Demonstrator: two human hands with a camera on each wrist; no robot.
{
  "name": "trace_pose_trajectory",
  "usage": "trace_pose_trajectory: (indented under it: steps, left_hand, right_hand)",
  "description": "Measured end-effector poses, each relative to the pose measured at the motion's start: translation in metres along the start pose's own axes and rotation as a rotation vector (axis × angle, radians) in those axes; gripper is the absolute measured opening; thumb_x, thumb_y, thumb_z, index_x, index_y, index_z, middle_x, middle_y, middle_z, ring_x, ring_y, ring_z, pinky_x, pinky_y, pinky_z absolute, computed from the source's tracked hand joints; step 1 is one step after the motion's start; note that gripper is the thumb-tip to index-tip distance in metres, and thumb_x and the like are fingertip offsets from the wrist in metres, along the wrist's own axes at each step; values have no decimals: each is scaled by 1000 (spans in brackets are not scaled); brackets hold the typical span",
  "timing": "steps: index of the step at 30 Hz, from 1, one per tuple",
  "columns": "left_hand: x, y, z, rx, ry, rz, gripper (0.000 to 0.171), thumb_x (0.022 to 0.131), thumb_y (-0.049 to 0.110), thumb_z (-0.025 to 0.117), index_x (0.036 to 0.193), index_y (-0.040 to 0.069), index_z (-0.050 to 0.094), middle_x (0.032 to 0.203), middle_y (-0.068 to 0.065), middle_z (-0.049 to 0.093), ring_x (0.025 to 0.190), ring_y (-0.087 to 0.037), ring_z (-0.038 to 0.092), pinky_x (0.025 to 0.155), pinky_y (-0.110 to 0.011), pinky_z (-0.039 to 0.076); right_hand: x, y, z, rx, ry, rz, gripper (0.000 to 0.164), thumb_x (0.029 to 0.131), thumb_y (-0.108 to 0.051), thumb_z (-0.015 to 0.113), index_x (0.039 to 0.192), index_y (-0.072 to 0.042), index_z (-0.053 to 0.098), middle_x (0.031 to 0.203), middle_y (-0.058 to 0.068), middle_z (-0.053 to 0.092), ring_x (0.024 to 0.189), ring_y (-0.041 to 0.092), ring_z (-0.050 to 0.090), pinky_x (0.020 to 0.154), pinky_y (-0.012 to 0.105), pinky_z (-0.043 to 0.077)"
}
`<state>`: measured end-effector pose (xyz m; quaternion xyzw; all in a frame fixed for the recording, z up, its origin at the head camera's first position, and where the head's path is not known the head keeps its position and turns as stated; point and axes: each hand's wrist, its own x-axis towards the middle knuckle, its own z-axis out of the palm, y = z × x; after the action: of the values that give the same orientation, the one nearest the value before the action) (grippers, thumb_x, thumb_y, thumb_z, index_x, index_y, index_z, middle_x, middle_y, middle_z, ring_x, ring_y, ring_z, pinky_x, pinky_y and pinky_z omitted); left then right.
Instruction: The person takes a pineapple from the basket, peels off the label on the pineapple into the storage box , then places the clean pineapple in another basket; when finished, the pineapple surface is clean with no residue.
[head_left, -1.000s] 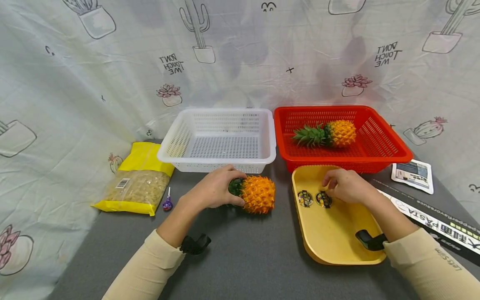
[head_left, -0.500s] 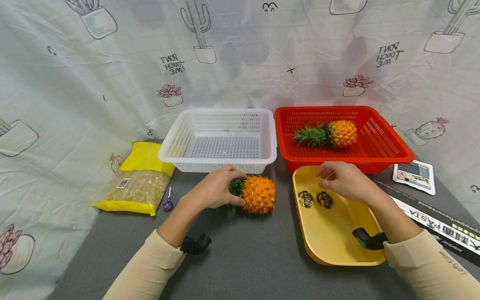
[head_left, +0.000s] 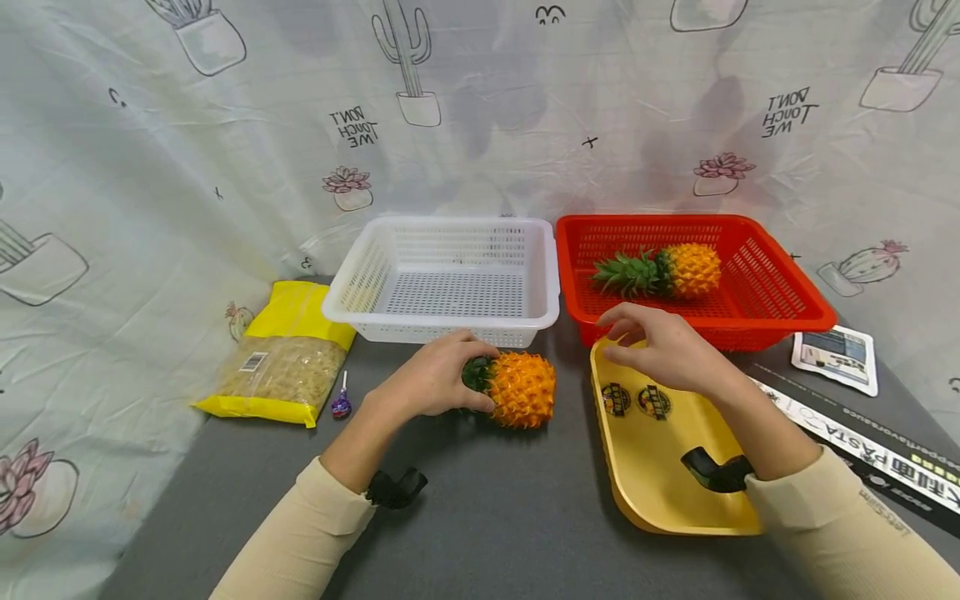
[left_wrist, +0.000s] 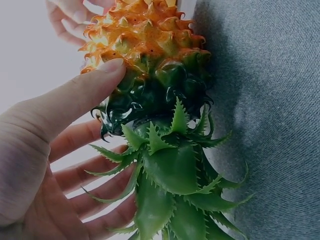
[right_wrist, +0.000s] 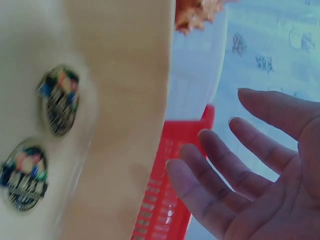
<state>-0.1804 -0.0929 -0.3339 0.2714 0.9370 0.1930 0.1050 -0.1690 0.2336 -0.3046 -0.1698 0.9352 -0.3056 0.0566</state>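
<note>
The grey table carries everything, and the white basket at its far middle serves as the landmark; it holds nothing that shows. Touching its right side stands the red basket, where one toy pineapple already lies on its side, leaves pointing toward the white basket. In front of the red basket sits a yellow tray with two small round packets side by side near its far end, their printing too small to read. Left of the white basket lies a yellow bag of pasta with a barcode label, and a purple lollipop just beside it. Directly in front of the white basket a second toy pineapple lies on the table; the left hand grasps it at the leafy crown, thumb pressed on the fruit's base, as the left wrist view shows. The right hand hovers above the tray's far edge, fingers spread and relaxed, holding nothing. Judging from this, one pineapple is sorted and the other is gripped but not yet lifted. To the far right, a long dark box reads "PASTA", a small white packet lies beyond it, and the backdrop bears mirrored "DON'T TOUCH ME" lettering.
</note>
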Motion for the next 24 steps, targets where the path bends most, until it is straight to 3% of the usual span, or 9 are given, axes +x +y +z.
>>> trace_pose_trajectory:
  steps: [7,17,24]
  left_hand:
    - [0,-1,0,-8,-2,2,73,81,42,88,144,19,61,136,-3,60,125,-26,58,107,-49,49]
    - [1,-1,-1,-16,13,16,72,79,41,89,142,18,63,133,-4,62,121,-25,60,104,-47,50]
    - [0,0,-1,-14,11,25,72,80,41,89,142,17,63,134,-4,61,122,-26,60,105,-48,50]
  right_hand:
    - [13,-23,5,64,-44,-18,39,96,-25,73,133,-16,63,127,13,69,117,34,65,98,55,53]
    - [31,-46,30,124,-138,-38,39,95,-26,74,130,-12,64,125,13,70,112,31,67,87,44,58]
    - [39,-55,50,77,-208,-70,51,93,-27,77,135,-3,61,129,15,67,116,32,63,101,51,53]
